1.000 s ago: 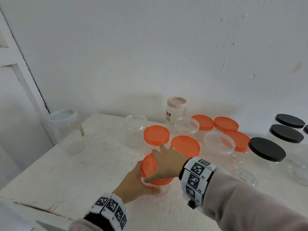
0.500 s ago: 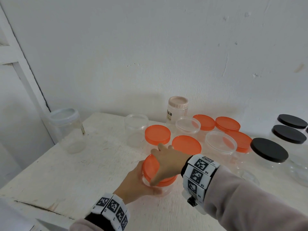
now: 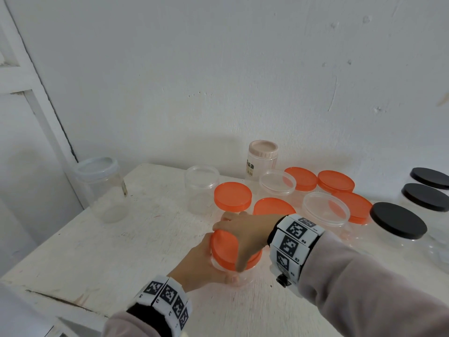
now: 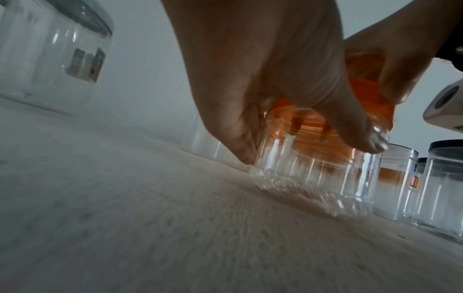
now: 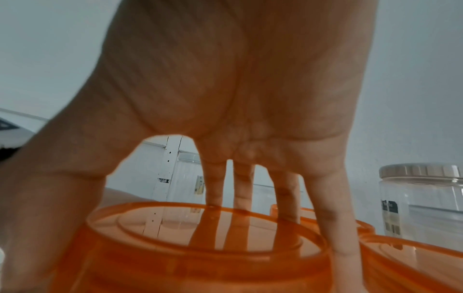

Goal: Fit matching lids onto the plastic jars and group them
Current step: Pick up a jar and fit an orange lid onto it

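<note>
A: What is hidden or hard to make out?

B: Much of the orange lid (image 3: 227,249) is covered by the right hand (image 3: 245,235) in the head view, and the clear jar (image 4: 313,178) under it is mostly masked by the left hand (image 3: 201,268). Whether the lid is fully seated cannot be told. At the right edge of the head view, the black-lidded jars (image 3: 398,223) are partly cut off.

A: Where is the lid placed relative to the fingers?

B: It is clamped from above: in the right wrist view 4 fingers (image 5: 328,214) are seen spread down over its far rim, the thumb down its near side. The lid is set on the jar's mouth, tilted toward the left.

A: And the jar?

B: It is stood on the white table (image 3: 109,251), near the front edge, just in front of the other orange-lidded jars (image 3: 232,195). It is gripped around its side wall, the thumb (image 4: 360,138) pressed on the near face, the fingers curled behind.

A: How are the arms posed?

B: The right forearm is brought in from the right, the palm arched over the lid. The left wrist is kept low over the table.
</note>
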A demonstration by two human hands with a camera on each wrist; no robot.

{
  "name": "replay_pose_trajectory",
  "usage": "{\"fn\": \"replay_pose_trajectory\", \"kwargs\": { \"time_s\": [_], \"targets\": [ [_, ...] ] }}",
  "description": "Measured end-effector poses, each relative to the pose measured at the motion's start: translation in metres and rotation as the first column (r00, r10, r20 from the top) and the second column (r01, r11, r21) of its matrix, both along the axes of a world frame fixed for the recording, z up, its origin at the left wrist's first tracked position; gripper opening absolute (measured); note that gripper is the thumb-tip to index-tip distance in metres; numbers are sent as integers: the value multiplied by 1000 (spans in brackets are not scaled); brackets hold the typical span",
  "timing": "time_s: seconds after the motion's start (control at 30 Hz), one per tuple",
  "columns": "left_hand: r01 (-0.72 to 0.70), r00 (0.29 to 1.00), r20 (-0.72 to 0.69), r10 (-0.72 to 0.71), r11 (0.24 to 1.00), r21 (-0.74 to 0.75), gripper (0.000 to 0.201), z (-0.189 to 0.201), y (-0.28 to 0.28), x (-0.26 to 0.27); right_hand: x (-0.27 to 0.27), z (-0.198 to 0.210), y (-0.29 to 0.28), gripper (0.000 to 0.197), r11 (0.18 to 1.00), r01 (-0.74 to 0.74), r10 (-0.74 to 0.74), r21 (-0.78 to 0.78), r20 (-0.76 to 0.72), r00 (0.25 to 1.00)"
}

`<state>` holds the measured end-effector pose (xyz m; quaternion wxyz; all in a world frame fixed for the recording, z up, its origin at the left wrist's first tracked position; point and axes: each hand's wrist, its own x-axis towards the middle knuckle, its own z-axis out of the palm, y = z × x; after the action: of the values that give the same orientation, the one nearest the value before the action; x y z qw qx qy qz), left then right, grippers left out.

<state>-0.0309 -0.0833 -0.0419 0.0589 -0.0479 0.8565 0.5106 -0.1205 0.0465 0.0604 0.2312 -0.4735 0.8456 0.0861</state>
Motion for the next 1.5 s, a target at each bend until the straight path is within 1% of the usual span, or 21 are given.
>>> {"fn": "replay_pose_trajectory", "kwargs": {
  "time_s": [0.07, 0.13, 0.17, 0.37, 0.5, 0.6, 0.67, 0.73, 0.8, 0.87, 0.93, 1.03, 1.1, 1.23, 1.33, 1.43, 1.5],
  "targets": [
    [5, 1000, -1, -5, 1000, -11, 109, 0, -1, -1, 1, 5, 1, 89, 1000, 10, -10, 14, 57, 998],
    [2, 1000, -2, -2, 1000, -23, 111, 0, -1, -1, 3, 8, 1, 97, 999, -14, 11, 49, 60, 998],
    [2, 1000, -5, -3, 1000, -24, 111, -1, -1, 0, 3, 10, 2, 98, 998, -14, 11, 68, 53, 999],
    [6, 1000, -26, -6, 1000, 21, 106, -1, 2, 0, 3, 11, 4, 98, 999, -17, 16, 47, 41, 999],
    [-15, 1000, -18, 15, 1000, 5, 104, -1, 2, 0, 4, 8, 5, 99, 999, -6, 6, 43, 10, 1000],
    [-35, 999, -13, 35, 999, -16, 103, -2, 3, 0, 6, 4, 6, 101, 998, 62, -62, 17, -24, 998],
    [-45, 999, -9, 45, 999, -31, 104, -3, 3, 0, 9, 3, 7, 98, 994, 105, -104, 5, -36, 994],
    [-52, 999, -16, 52, 999, -16, 105, -5, 3, 0, 12, -1, 6, 95, 986, 161, -163, -28, -52, 985],
    [-54, 998, -22, 54, 999, 1, 105, -5, 3, 1, 16, -4, 6, 97, 976, 211, -214, -53, -78, 974],
    [-51, 999, -18, 51, 999, 2, 105, -4, 3, 2, 16, -3, 5, 103, 970, 240, -243, -43, -77, 967],
    [-54, 998, -14, 54, 998, -10, 106, -2, 4, 2, 13, 2, 4, 106, 974, 227, -226, 20, -37, 973],
    [-69, 997, -23, 68, 995, -68, 107, 2, 7, 3, 9, 10, 5, 108, 986, 143, -145, 90, 11, 989],
    [-78, 997, -30, 76, 994, -71, 106, 2, 7, 3, 7, 10, 6, 107, 988, 132, -134, 78, 18, 991],
    [-67, 997, -34, 67, 998, -9, 104, -2, 6, 3, 12, 2, 6, 103, 980, 197, -196, 31, -37, 980],
    [-57, 998, -35, 58, 998, 16, 105, -3, 5, 3, 13, 1, 5, 104, 973, 227, -225, 38, -50, 973],
    [-57, 998, -36, 57, 998, 3, 107, -2, 6, 3, 11, 7, 6, 108, 981, 176, -177, 82, 3, 984],
    [-62, 997, -36, 61, 998, -12, 108, -1, 6, 3, 10, 9, 7, 107, 988, 144, -145, 63, 19, 989]
  ]
}}
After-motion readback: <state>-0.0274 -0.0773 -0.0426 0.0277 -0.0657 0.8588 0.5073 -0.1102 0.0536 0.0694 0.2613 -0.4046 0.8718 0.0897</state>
